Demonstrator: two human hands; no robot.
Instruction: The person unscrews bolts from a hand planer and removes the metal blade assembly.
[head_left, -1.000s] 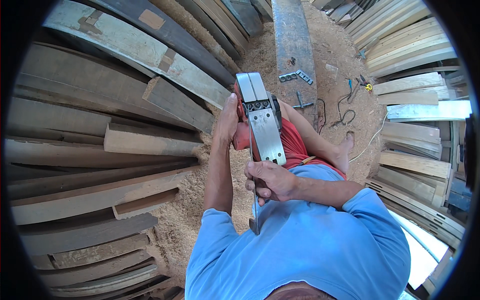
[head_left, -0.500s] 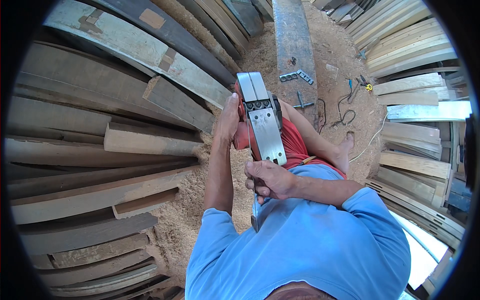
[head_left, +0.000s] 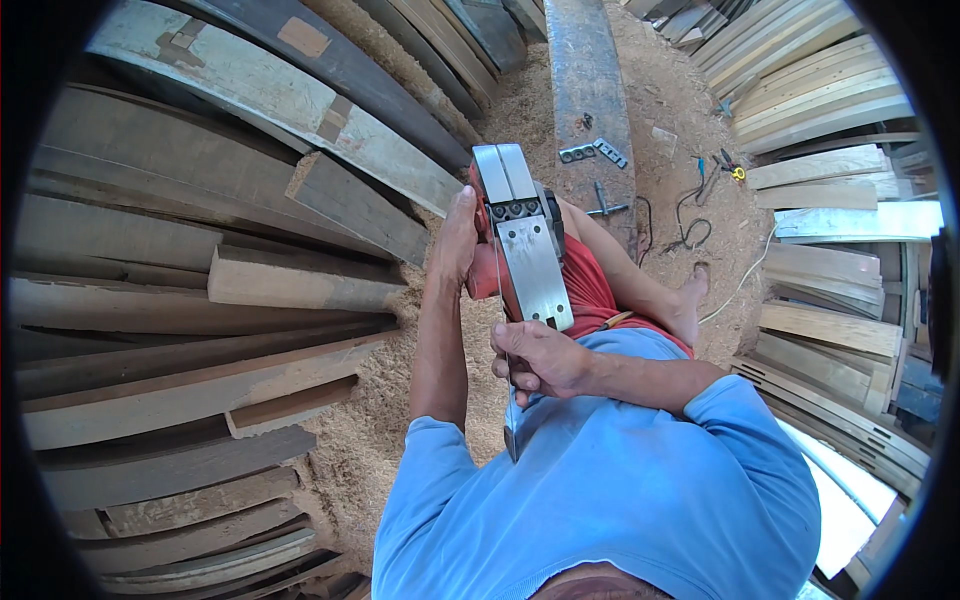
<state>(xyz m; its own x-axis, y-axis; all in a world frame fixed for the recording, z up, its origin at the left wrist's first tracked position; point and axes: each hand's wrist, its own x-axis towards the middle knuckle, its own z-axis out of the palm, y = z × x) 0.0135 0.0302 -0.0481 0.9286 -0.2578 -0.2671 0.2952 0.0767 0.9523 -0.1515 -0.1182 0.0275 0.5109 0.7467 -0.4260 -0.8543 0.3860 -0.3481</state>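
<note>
An electric hand planer (head_left: 535, 265) rests upside down over my lap, its shiny metal sole facing up and its red body below. The cutter slot crosses the sole between its two plates. My left hand (head_left: 459, 238) grips the planer's left side; some fingers are hidden behind the red housing. A long thin metal strip (head_left: 511, 425), seen nearly edge-on, runs along the planer's left edge back toward my shirt. My right hand (head_left: 540, 360) pinches this strip between thumb and fingers, close to the near end of the sole.
A long plank (head_left: 592, 75) lies ahead, with metal parts (head_left: 593, 152) and a T-shaped tool (head_left: 605, 200) on it. Yellow-handled pliers or scissors (head_left: 738, 173) and a dark cable (head_left: 690, 235) lie on the sawdust-covered floor. Stacked boards (head_left: 300, 275) line both sides.
Almost nothing differs. The metal strip and my right hand have shifted very slightly; both hands keep their hold.
</note>
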